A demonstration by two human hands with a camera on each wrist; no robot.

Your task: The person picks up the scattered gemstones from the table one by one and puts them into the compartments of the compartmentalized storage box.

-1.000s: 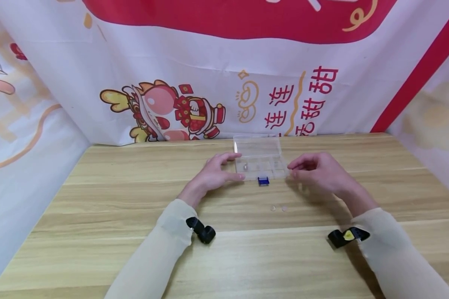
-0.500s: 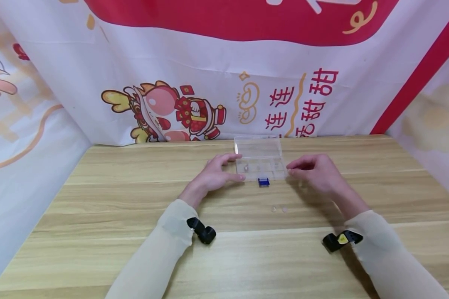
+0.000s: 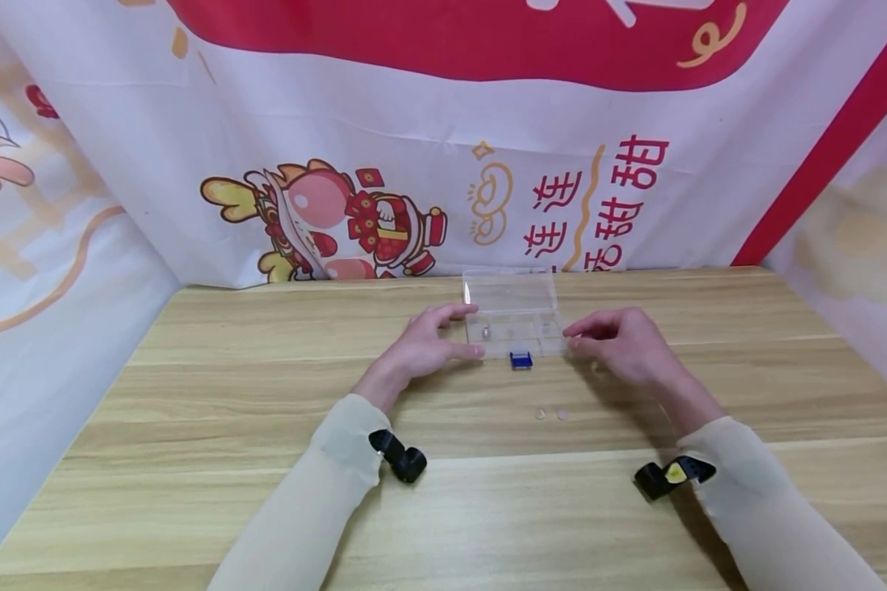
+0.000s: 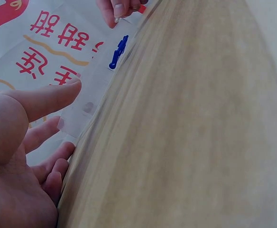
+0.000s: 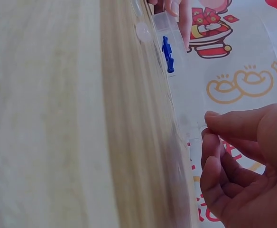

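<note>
A clear plastic compartment box (image 3: 521, 330) lies with its lid (image 3: 510, 290) raised at the back and its blue latch (image 3: 521, 360) facing front. My left hand (image 3: 427, 341) holds the box's left end, thumb at the front corner and index finger at the back. At the right end, my right hand (image 3: 621, 341) has thumb and index finger pinched together. A tiny pale piece (image 4: 116, 20) shows at those fingertips in the left wrist view; its kind is too small to make out. A small silvery thing (image 3: 486, 332) sits in a left compartment.
On the wooden table (image 3: 488, 517), in front of the box, lie a small clear ring-like piece (image 3: 540, 414) and a small pinkish disc (image 3: 562, 415). A printed cloth (image 3: 384, 107) hangs right behind the box. Black wrist cameras (image 3: 406, 464) sit on both sleeves.
My right hand and forearm have shifted slightly left, bringing the pinched fingertips closer to the box's right end. The left hand and the box stay in place.
</note>
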